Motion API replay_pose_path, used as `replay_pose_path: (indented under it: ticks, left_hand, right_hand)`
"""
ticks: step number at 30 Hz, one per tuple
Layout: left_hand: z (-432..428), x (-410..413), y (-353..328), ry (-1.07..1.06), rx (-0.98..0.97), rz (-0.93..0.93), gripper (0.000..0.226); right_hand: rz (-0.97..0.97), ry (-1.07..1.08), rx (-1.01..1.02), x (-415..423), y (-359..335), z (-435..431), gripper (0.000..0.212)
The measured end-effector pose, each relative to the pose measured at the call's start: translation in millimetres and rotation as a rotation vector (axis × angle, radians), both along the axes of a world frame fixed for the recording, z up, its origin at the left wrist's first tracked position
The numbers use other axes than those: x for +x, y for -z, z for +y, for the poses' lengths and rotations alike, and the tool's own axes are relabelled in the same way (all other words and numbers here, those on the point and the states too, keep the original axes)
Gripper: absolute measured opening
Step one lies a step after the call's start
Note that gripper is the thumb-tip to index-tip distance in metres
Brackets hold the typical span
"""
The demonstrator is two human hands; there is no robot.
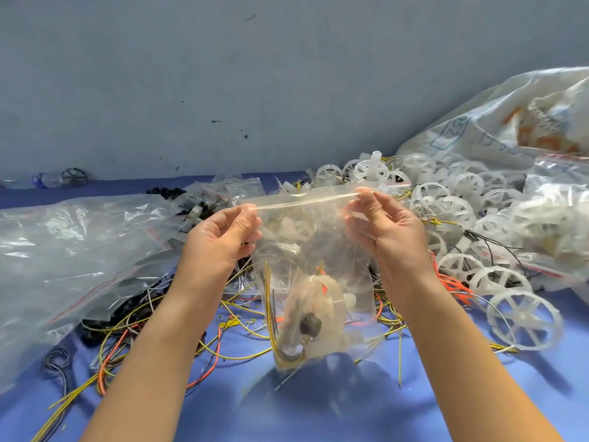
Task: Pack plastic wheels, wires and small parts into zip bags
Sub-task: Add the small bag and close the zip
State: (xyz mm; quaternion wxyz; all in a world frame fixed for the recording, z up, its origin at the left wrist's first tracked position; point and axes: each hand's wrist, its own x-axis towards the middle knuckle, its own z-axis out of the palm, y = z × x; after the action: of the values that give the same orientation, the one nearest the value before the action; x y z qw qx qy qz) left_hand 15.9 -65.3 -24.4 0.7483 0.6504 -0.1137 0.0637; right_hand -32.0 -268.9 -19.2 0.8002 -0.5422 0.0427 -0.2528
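Free room: we see bare blue surface [318,409] only in the near middle, between our forearms and under the bag.
Left edge: a heap of clear plastic bags [73,244] covers that side out to the frame edge.
Right edge: a pile of white plastic wheels [446,202] runs back to a big printed sack [494,122]. One lone wheel [524,319] lies flat just beside our right forearm.
Back edge: the grey-blue wall [255,74] closes off the surface. A plastic bottle [47,179] and a dark wheel [74,176] sit against it at far left.
Left hand [220,237]: pinches the left end of the zip bag's top strip between thumb and fingers.
Right hand [385,228]: pinches the right end of the same strip, other fingers curled.
Zip bag [312,250]: hangs between our hands with the top strip stretched taut. We can't tell if its bottom touches the surface.
Bag contents: a white wheel [322,301], a black part [309,325] and yellow wires [271,301], all slumped to the bottom.
Loose wires [223,346]: a yellow, orange and black tangle lies on the surface under and around the bag, spreading to near left.
Small zip bags [236,189]: red-striped, behind our left hand.
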Motion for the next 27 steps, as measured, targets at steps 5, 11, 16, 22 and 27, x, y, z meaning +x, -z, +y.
replay_pose_path:
  ticks: [5,11,16,22,27]
  left_hand:
    - [-6.1,7.7,1.7,-0.02,-0.009,0.006,0.013]
    - [-9.8,9.6,0.1,-0.016,-0.013,-0.034,0.01]
    - [-6.8,8.3,0.4,-0.063,0.021,-0.047,0.012]
    - [-4.2,-2.6,-3.2,0.029,0.058,-0.083,0.013]
    - [-10.4,-14.5,-2.3,0.117,0.115,-0.148,0.012]
  right_hand:
    - [0.034,-0.016,0.0,7.1,4.8,-3.4,0.015]
    - [0.085,-0.053,-0.054,11.4,5.4,-6.6,0.02]
    - [0.023,-0.082,-0.012,12.6,3.5,-3.7,0.015]
    - [-0.05,-0.311,0.282,10.5,-6.9,15.9,0.017]
    - [-0.093,-0.188,-0.461,-0.5,-10.0,34.8,0.02]
